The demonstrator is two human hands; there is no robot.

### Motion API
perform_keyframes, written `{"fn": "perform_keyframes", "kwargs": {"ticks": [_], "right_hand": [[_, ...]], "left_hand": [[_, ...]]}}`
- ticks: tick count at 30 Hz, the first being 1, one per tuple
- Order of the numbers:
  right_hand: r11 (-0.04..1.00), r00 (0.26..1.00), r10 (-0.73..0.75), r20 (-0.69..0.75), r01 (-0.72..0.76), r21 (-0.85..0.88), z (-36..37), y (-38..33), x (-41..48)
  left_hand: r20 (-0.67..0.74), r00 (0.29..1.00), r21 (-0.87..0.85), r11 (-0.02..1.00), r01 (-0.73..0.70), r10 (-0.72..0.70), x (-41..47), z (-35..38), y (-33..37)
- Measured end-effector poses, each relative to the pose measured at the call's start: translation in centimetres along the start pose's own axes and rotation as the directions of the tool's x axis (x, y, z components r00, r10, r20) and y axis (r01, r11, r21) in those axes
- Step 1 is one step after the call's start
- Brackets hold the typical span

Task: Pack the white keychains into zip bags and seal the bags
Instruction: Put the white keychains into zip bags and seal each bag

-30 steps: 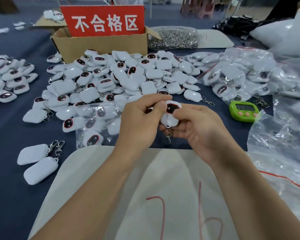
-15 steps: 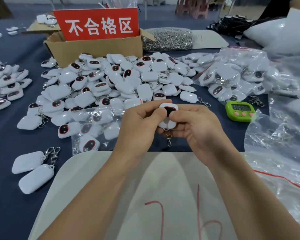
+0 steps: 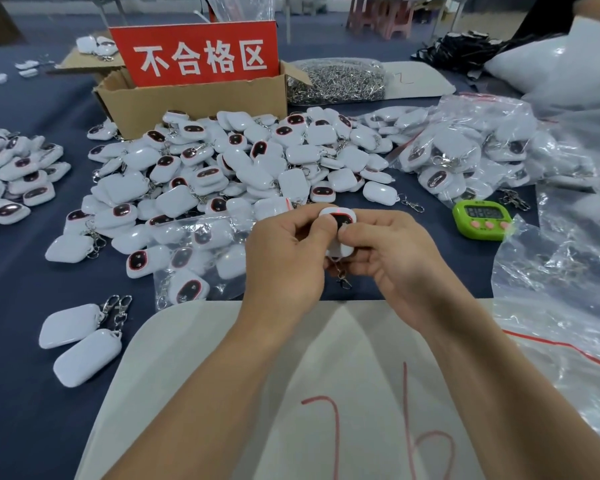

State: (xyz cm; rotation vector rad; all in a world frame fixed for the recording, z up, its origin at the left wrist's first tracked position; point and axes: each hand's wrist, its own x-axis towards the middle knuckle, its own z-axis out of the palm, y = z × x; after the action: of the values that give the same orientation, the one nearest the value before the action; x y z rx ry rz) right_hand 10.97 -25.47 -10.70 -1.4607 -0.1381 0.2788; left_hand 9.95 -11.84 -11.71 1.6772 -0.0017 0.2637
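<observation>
- Hands meet over the near centre of the table (image 3: 21, 271). The left hand (image 3: 284, 258) and right hand (image 3: 392, 258) both curl round one white keychain (image 3: 342, 221), thumbs pinching at its dark face. Its clasp (image 3: 343, 282) dangles below the fingers.
- There is a faint reddish glow at the keychain's far edge. The two-handed grip, face turned up toward the eye, reads as a check before bagging; that is a judgement only.
- The loose pile of keychains (image 3: 243, 168) lies just beyond the hands, probably unpacked stock kept within reach.
- A partly filled zip bag (image 3: 201, 251) lies flat just left of the left hand, likely the bag in progress and kept close for a short drop. I cannot tell which way its mouth faces.
- Filled bags (image 3: 465, 157) are heaped at far right, apart from the loose pile, probably so finished work does not mix back in.
- The cardboard box (image 3: 194, 105) with a red sign (image 3: 201, 57) stands behind the pile. The sign's characters mark a reject area.
- A green timer (image 3: 482, 220) sits right of the hands, its display facing the person.
- Crumpled clear bags (image 3: 561, 271) lie near right, probably the empty supply.
</observation>
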Motion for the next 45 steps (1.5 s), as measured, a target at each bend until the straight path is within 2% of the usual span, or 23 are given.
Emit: {"fn": "perform_keyframes", "kwargs": {"ticks": [3,9,11,16,19,22,25,29,31,33,35,38,42,45], "right_hand": [[0.998,0.999,-0.034,0.01,0.035,-0.053,-0.1,0.1,-0.2],[0.997,0.999,-0.01,-0.053,0.006,-0.074,0.2,0.1,-0.3],[0.996,0.997,-0.018,-0.076,0.011,-0.092,0.3,0.1,-0.3],[0.989,0.994,-0.034,-0.104,0.018,-0.15,0.2,0.0,-0.1],[0.989,0.995,-0.034,-0.098,0.019,-0.148,0.2,0.1,-0.1],[0.991,0.992,-0.032,-0.121,0.015,-0.134,0.5,0.2,-0.1],[0.988,0.976,-0.049,-0.211,0.017,-0.154,1.0,0.4,0.0],[0.979,0.929,-0.145,-0.341,0.084,-0.187,1.0,0.4,0.0],[0.97,0.893,-0.197,-0.404,0.119,-0.21,0.9,0.2,-0.1],[0.94,0.84,-0.285,-0.462,0.151,-0.306,0.8,0.2,0.1],[0.895,0.793,-0.381,-0.476,0.186,-0.405,0.9,0.2,0.0],[0.858,0.755,-0.461,-0.467,0.243,-0.453,1.0,0.2,-0.1],[0.836,0.739,-0.494,-0.458,0.259,-0.483,1.1,0.3,0.0],[0.814,0.742,-0.52,-0.424,0.28,-0.509,1.1,0.3,-0.1]], "left_hand": [[0.021,0.999,-0.02,1.0,0.024,-0.024,0.1,0.0,0.1],[0.034,0.998,-0.014,0.998,0.058,-0.058,-0.1,0.2,0.4],[0.032,0.998,-0.01,0.999,0.053,-0.052,-0.2,0.3,0.6],[0.054,0.998,-0.123,0.991,0.05,-0.044,-0.5,0.5,1.3],[0.04,0.999,-0.1,0.995,0.017,-0.013,-0.5,0.4,1.3],[-0.018,1.0,0.025,0.999,-0.024,0.024,-0.5,0.2,0.9],[-0.131,0.982,0.233,0.967,-0.103,0.136,-0.9,0.1,0.6],[-0.231,0.919,0.557,0.818,-0.144,0.319,-1.4,0.0,0.5],[-0.241,0.911,0.652,0.751,-0.103,0.334,-1.5,0.1,0.3],[-0.213,0.92,0.688,0.719,-0.099,0.33,-1.6,0.3,-0.1],[-0.169,0.904,0.647,0.736,-0.199,0.393,-1.4,0.4,-0.4],[-0.144,0.866,0.562,0.76,-0.326,0.478,-1.3,0.2,-0.4],[-0.175,0.918,0.444,0.861,-0.249,0.356,-1.3,0.0,-0.3],[-0.163,0.945,0.393,0.897,-0.201,0.283,-1.1,-0.1,-0.3]]}}
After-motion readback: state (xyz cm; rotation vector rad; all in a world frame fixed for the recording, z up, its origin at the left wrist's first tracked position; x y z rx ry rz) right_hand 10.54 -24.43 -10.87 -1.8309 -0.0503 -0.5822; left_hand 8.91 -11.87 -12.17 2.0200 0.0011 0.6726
